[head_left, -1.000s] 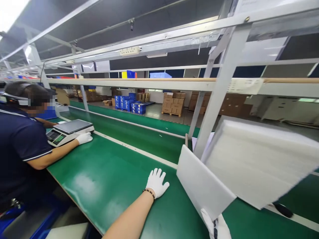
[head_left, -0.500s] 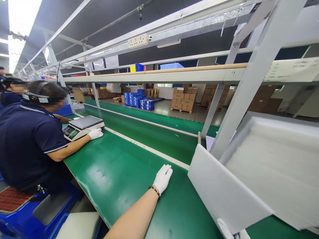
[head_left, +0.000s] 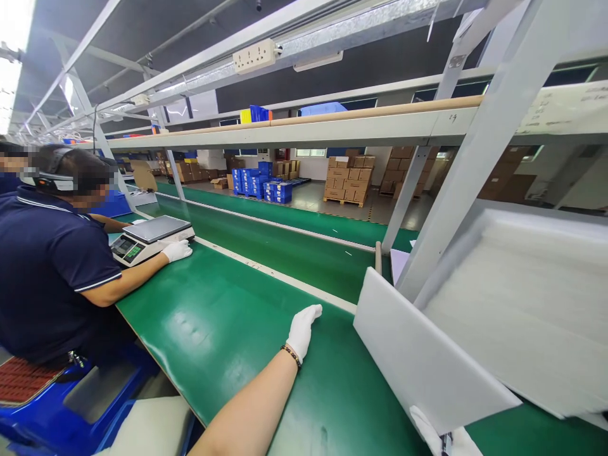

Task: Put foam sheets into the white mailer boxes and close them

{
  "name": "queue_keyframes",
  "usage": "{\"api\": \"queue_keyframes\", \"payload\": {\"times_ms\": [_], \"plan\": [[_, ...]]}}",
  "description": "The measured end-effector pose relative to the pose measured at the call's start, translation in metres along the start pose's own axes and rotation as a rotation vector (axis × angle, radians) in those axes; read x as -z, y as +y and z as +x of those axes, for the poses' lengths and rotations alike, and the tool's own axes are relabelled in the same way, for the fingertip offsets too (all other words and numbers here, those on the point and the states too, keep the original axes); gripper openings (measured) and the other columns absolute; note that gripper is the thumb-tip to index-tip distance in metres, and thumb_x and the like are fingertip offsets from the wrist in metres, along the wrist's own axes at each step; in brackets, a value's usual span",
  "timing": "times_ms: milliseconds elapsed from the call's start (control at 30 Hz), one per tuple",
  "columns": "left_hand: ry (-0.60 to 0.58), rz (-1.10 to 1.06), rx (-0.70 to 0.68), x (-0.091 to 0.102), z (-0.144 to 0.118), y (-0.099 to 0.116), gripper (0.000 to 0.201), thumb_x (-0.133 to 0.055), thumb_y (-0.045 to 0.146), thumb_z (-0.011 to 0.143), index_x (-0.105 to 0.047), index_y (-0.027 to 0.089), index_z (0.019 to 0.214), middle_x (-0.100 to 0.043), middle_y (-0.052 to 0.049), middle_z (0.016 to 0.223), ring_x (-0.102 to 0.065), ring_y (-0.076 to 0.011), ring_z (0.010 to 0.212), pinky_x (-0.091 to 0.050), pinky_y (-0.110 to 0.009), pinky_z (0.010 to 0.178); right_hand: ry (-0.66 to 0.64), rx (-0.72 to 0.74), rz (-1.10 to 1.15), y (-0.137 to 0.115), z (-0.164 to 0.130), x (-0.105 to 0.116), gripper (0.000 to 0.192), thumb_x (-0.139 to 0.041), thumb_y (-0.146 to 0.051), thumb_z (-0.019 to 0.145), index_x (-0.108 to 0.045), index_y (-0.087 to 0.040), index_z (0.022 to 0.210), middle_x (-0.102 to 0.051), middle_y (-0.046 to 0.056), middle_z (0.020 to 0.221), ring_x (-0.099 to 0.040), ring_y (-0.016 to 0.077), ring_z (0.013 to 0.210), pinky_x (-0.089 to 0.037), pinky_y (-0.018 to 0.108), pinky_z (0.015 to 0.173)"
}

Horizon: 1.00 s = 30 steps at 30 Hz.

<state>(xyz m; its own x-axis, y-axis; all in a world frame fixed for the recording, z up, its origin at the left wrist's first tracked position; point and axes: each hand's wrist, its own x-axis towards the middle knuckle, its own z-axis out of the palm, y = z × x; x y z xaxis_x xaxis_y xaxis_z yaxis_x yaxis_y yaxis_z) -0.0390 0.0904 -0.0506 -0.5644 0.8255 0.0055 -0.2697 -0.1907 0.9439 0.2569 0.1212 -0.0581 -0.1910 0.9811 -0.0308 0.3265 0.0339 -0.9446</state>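
Note:
My left hand [head_left: 303,330], in a white glove with a beaded bracelet at the wrist, is over the green tabletop [head_left: 228,335]. Its fingers are stretched out close together and hold nothing. At the bottom edge, my gloved right hand [head_left: 426,429] is partly cut off and partly covered by the lower corner of a tilted white foam sheet [head_left: 427,361]. A small dark and silver piece [head_left: 446,443] shows between its fingers, too little visible to name. Whether the hand also grips the sheet is unclear. A large white foam tray [head_left: 532,304] is to the right.
A co-worker in a dark blue shirt [head_left: 52,253] sits at left, a gloved hand [head_left: 177,251] beside a weighing scale [head_left: 152,237]. A sloping white post [head_left: 456,209] stands before me, under a long shelf [head_left: 332,140]. Beyond are stacked cartons [head_left: 349,180] and blue crates [head_left: 261,183].
My left hand has turned more onto its side, its fingers drawn closer together. The view has shifted slightly. My right hand and the foam sheet stay nearly in place.

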Motion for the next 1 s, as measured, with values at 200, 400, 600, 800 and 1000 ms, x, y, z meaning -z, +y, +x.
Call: {"api": "queue_keyframes", "payload": {"times_ms": [200, 400, 600, 800, 1000], "plan": [[-0.155, -0.315, 0.206, 0.009, 0.002, 0.009, 0.047, -0.05, 0.051, 0.09, -0.069, 0.014, 0.113, -0.061, -0.018, 0.133, -0.055, -0.031, 0.127, -0.033, -0.05, 0.114, 0.041, 0.058, -0.037, -0.011, -0.01, 0.001, 0.049, -0.072, -0.059, 0.054, -0.07, -0.019, 0.082, -0.077, 0.014, 0.091, -0.072, 0.0348, 0.094, -0.06, 0.037, 0.082], [-0.219, -0.501, 0.279, 0.018, 0.005, 0.016, 0.052, -0.043, 0.048, 0.094, -0.06, 0.013, 0.129, -0.055, -0.018, 0.14, -0.047, -0.029, 0.135, -0.031, -0.048, 0.115, 0.038, 0.124, -0.024, -0.021, -0.016, 0.002, 0.052, -0.071, -0.062, 0.056, -0.069, -0.018, 0.082, -0.076, 0.017, 0.091, -0.071, 0.0352, 0.096, -0.058, 0.04, 0.086], [-0.185, -0.571, 0.308, 0.018, 0.004, 0.022, 0.055, -0.039, 0.045, 0.096, -0.052, 0.012, 0.138, -0.055, -0.017, 0.139, -0.048, -0.0276, 0.134, -0.033, -0.047, 0.114, 0.036, 0.155, -0.018, -0.02, -0.017, 0.001, 0.05, -0.069, -0.061, 0.06, -0.071, -0.018, 0.086, -0.076, 0.015, 0.089, -0.072, 0.0332, 0.093, -0.059, 0.041, 0.084], [-0.154, -0.615, 0.335, 0.017, 0.003, 0.026, 0.056, -0.04, 0.045, 0.096, -0.049, 0.012, 0.141, -0.056, -0.017, 0.138, -0.048, -0.0275, 0.134, -0.034, -0.046, 0.114, 0.06, 0.197, -0.045, -0.022, -0.018, 0.001, 0.049, -0.068, -0.063, 0.063, -0.072, -0.02, 0.086, -0.076, 0.012, 0.083, -0.073, 0.0339, 0.088, -0.06, 0.042, 0.08], [-0.151, -0.671, 0.356, 0.018, 0.004, 0.025, 0.053, -0.041, 0.045, 0.096, -0.054, 0.014, 0.137, -0.058, -0.016, 0.137, -0.048, -0.0277, 0.134, -0.033, -0.047, 0.114, 0.041, 0.183, -0.057, -0.024, -0.018, 0.002, 0.051, -0.069, -0.064, 0.061, -0.072, -0.019, 0.084, -0.076, 0.013, 0.083, -0.072, 0.0342, 0.088, -0.059, 0.043, 0.085]]}}
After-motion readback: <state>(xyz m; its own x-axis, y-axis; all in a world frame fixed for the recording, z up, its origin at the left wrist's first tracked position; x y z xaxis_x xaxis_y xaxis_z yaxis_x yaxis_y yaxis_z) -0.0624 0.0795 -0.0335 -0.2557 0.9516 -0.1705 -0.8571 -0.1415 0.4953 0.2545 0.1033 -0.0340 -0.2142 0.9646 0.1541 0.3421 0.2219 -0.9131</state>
